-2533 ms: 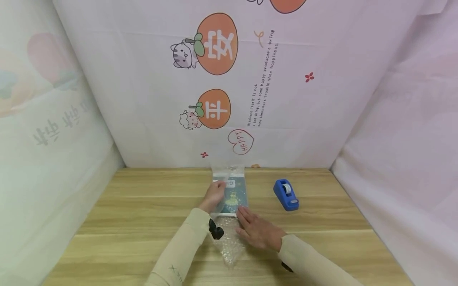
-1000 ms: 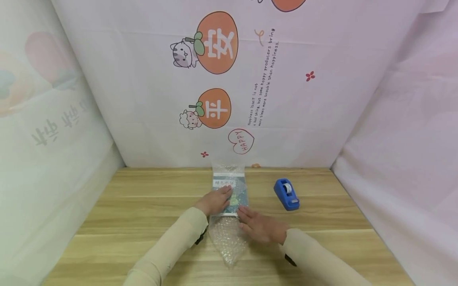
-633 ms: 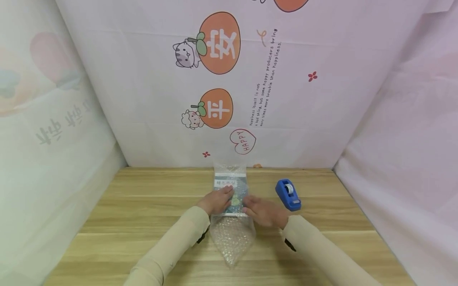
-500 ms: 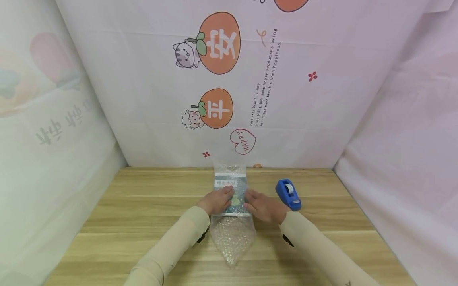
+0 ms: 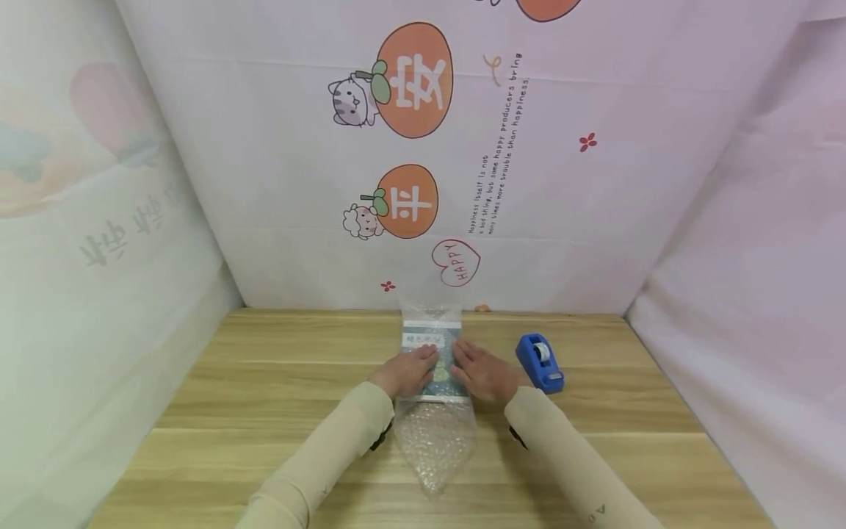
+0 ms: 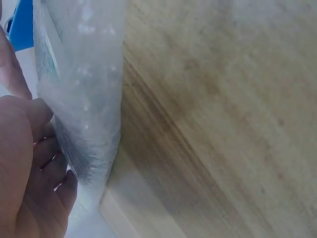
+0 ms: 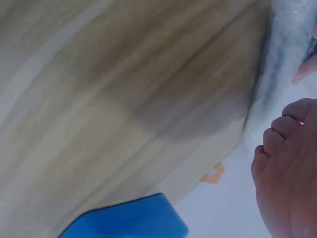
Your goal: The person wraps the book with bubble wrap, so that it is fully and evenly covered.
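A flat blue-green book (image 5: 446, 386) with a pale title label lies at the table's far middle, under a layer of clear bubble wrap (image 5: 436, 441). The wrap reaches past both ends of the book, its near end narrowing to a point. My left hand (image 5: 408, 369) rests on the wrapped cover from the left, fingers stretched out. From the right, my right hand (image 5: 487, 372) touches the wrap along the book's right edge. In the left wrist view the wrap (image 6: 86, 99) bulges along the book's side beside the fingers. The right wrist view shows the right hand (image 7: 290, 173) against the wrap.
A blue tape dispenser (image 5: 540, 364) with a roll of tape stands to the right of my right hand. The wooden table (image 5: 284, 389) ends at a printed white cloth wall (image 5: 297, 257) at the back, with cloth walls on both sides too.
My left hand let go of the lifted wrap and came down flat on the covered book. My right hand moved from the near right corner farther up the right edge.
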### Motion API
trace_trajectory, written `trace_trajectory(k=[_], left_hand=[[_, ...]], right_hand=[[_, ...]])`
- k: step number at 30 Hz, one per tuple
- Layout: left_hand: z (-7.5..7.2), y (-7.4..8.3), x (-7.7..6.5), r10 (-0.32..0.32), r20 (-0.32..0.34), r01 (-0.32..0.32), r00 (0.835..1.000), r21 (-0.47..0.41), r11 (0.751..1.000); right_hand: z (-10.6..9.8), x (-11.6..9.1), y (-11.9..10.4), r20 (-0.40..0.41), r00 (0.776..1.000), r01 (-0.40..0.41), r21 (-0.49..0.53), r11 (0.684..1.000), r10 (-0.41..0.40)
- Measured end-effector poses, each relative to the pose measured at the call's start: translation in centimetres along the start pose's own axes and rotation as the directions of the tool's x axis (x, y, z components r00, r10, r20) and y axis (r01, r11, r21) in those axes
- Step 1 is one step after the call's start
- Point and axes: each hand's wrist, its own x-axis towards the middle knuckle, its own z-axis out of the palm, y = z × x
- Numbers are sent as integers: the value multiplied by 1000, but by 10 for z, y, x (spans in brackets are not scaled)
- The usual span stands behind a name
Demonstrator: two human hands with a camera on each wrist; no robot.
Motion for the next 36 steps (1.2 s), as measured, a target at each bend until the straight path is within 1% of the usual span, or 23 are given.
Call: trace_trajectory(k=[5,12,19,22,24,26,29,32,36], left_hand=[[1,2,2,-2,8,2,1000,4,1000],[-5,0,0,8,21,-7,1000,-13,1000],[-9,-7,-4,60,28,-58,998,-65,996],[-8,-10,-7,76,27,-74,997,-73,995],[-10,-10,-10,90,31,-87,995,-77,993],[-11,-11,-13,112,32,-109,993,-65,992],[-17,-10,-21,147,37,-146,988,-38,989],[-21,-10,-30,179,36,-179,983,18,984],[-26,-8,-43,219,23,-220,975,106,970]], right_hand=[[9,2,3,7,1000,1,-10,1000,-1],[11,2,3,-3,1000,9,-15,1000,-9],[13,3,3,-2,1000,23,-3,1000,-23],[15,4,4,-5,999,34,-7,999,-34],[15,4,4,-10,999,38,-13,999,-38],[16,4,5,-10,999,36,-16,999,-36],[15,4,4,-2,999,32,-12,999,-32],[14,4,4,5,999,33,-11,999,-33],[11,2,5,6,999,35,-1,999,-35]])
